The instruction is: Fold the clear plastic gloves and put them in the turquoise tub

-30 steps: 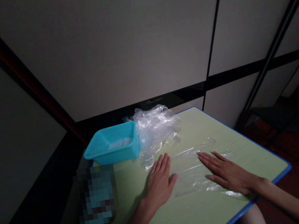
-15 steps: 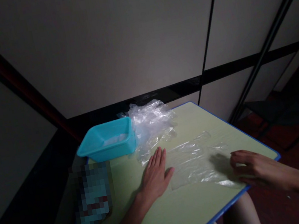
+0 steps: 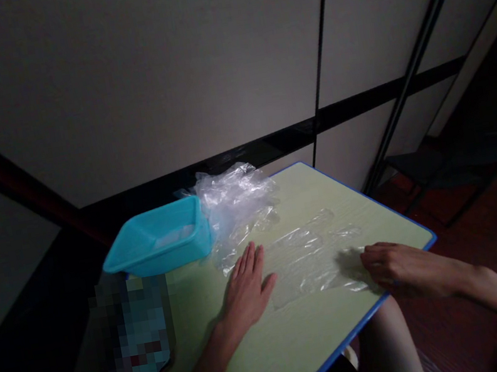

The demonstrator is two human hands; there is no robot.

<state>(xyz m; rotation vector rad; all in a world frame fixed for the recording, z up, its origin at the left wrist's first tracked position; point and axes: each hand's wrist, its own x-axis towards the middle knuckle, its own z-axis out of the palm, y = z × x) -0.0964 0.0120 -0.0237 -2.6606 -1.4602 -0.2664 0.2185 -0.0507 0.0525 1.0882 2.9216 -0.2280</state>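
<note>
A clear, thin disposable plastic glove [image 3: 297,266] lies spread on the pale green table, its finger parts pointing right. My left hand [image 3: 249,287] rests flat on the tabletop at the glove's left end, fingers straight and thumb apart. At the glove's right end, my right hand [image 3: 388,264] hovers low near the table's front edge with its fingers curled in. What those fingers hold, if anything, is hidden. Behind my left hand, a crumpled heap of clear plastic gloves [image 3: 236,197] leans beside a turquoise plastic basket [image 3: 165,260].
Some pale material [image 3: 175,235] lies inside the basket. A blurred-out packet [image 3: 140,337] sits at the table's left side. The table [image 3: 321,332] has a blue edge and stands against pale cabinet panels [image 3: 192,75]. A dark chair or stool [image 3: 417,167] is on the right.
The whole view has shifted, moving the table slightly leftward. My right hand's fingers have drawn closer together at the glove's end. My left hand stays flat in the same place on the table.
</note>
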